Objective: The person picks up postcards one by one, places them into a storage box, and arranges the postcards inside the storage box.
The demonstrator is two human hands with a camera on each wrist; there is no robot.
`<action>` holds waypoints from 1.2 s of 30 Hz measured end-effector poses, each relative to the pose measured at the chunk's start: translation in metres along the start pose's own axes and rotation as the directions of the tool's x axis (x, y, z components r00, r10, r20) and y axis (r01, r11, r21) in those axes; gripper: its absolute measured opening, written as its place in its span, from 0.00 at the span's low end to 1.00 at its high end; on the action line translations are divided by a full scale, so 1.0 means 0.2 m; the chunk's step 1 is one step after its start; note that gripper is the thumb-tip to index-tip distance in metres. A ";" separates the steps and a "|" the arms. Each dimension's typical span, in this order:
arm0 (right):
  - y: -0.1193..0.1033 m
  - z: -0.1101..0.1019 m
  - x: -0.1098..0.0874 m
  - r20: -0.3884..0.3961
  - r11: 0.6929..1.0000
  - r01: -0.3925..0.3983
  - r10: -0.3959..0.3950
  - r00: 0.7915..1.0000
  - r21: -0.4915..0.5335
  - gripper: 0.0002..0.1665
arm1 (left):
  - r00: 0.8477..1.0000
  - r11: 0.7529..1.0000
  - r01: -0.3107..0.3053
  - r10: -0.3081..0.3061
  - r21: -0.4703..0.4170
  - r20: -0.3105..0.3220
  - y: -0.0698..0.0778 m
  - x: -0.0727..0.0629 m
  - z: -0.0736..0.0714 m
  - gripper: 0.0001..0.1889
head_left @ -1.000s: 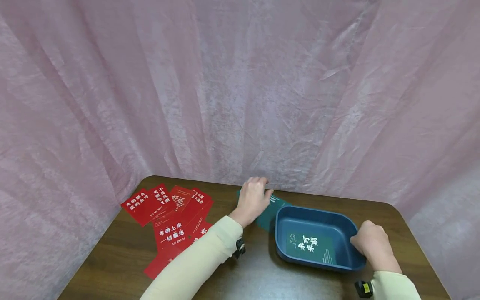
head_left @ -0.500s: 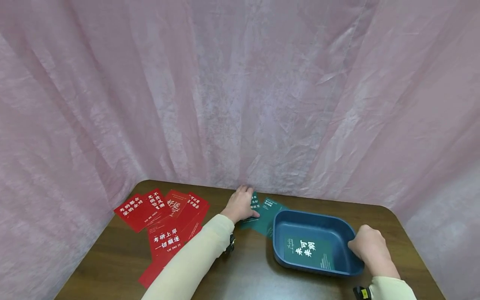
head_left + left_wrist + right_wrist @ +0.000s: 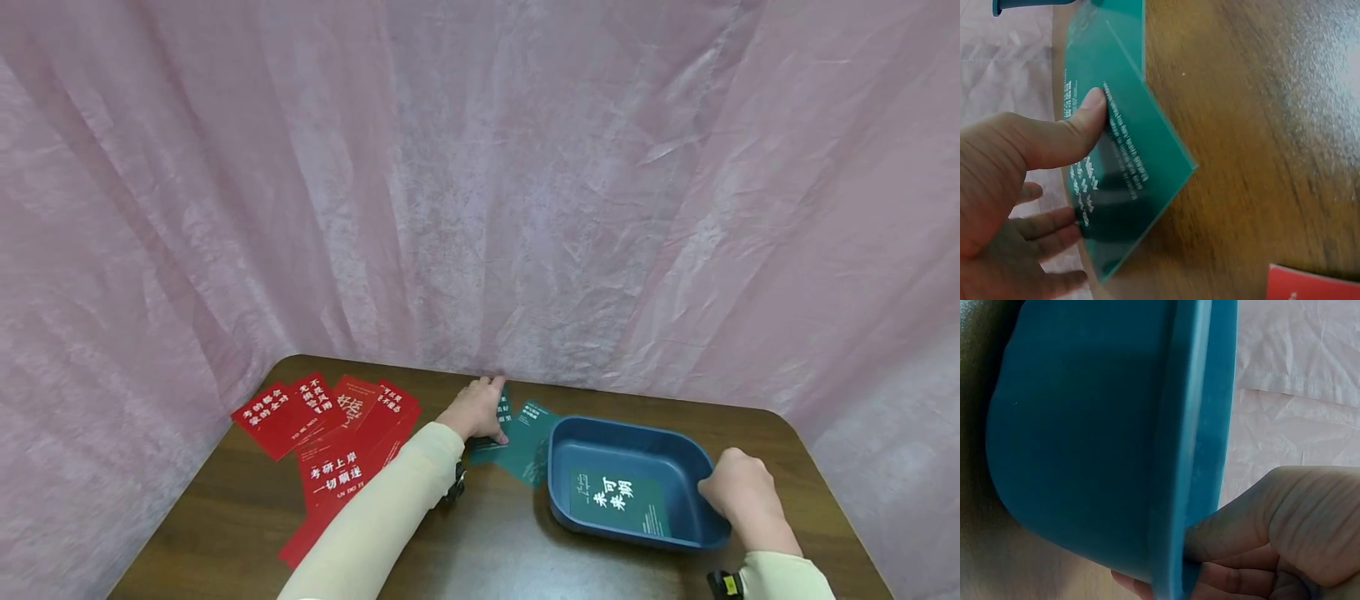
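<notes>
There's room between the left sleeve (image 3: 375, 521) and blue tub (image 3: 637, 442). The pink curtain (image 3: 480, 192) blocks the far side.

A green card (image 3: 1163, 147) with white lettering lies face up at the desk's far edge, the left thumb on it and the other left fingers (image 3: 1054, 222) at its edge. It overlaps a second green card (image 3: 531, 432) beside the bin. The open blue bin (image 3: 622, 429) stands upright, its right end gripped by the right fingers (image 3: 1238, 581); a green card (image 3: 618, 502) lies inside.

Muted light, glare on tabletop (image 3: 480, 550), wrist views perhaps slightly blurred
</notes>
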State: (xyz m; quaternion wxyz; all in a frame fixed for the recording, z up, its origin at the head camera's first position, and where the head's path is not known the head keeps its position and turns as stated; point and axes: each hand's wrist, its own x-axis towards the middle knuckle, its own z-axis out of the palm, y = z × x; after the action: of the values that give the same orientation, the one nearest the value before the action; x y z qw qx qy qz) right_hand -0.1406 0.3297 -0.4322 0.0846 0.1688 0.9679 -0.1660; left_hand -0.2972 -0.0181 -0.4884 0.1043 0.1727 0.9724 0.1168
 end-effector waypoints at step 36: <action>-0.01 0.00 -0.01 0.022 1.000 -0.018 0.018 1.000 0.004 0.13 | 0.977 0.965 0.213 -0.209 -0.154 0.040 -0.11 -0.11 0.03 0.58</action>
State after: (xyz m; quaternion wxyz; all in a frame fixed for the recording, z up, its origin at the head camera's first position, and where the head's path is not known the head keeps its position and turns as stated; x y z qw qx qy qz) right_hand -0.1400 0.3280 -0.4319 0.0963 0.1758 0.9650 -0.1690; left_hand -0.2829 -0.0458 -0.4960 0.1411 0.0609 0.9717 0.1794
